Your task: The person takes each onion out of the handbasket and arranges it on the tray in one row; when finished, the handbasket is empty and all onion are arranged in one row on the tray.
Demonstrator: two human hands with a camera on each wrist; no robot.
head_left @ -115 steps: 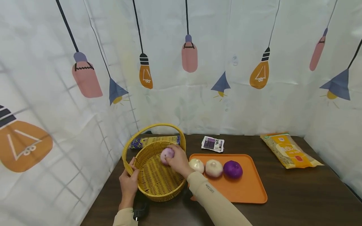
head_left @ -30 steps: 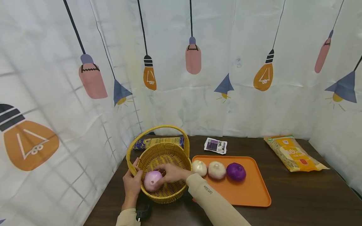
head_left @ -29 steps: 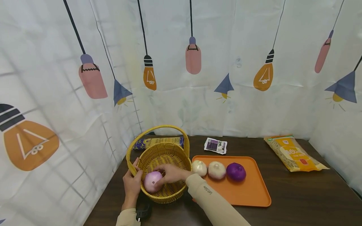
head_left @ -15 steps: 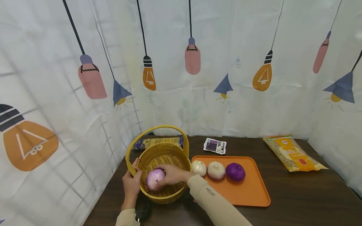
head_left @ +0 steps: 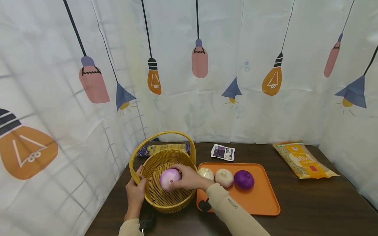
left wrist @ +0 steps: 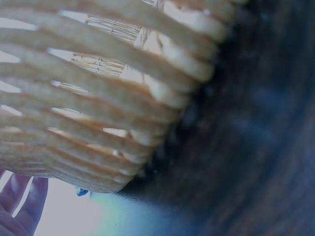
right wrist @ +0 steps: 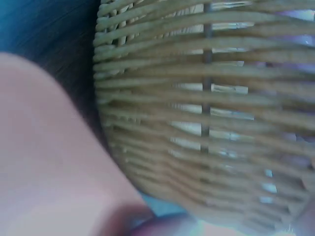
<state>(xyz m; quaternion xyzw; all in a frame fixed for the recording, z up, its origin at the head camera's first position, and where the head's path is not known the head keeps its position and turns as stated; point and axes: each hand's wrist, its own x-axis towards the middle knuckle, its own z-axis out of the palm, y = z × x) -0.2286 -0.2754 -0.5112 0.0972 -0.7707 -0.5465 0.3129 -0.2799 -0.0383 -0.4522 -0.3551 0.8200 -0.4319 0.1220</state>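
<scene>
A yellow woven basket with a tall arched handle stands on the dark table. My left hand grips its left rim at the foot of the handle; in the left wrist view some of its fingers show beside the woven wall. My right hand reaches over the right rim and holds a pale purple onion inside the basket. Whether the onion touches the basket floor I cannot tell. The right wrist view is mostly basket weave, with part of the blurred right hand at left.
Right of the basket lies an orange tray with a white onion, a whitish one and a dark purple one. Behind are a small white-and-purple packet and a blue-and-yellow package. A yellow bag lies far right.
Held in my right hand, the pale purple onion has moved from the basket's front left rightward and back toward its middle. My left hand stays on the rim.
</scene>
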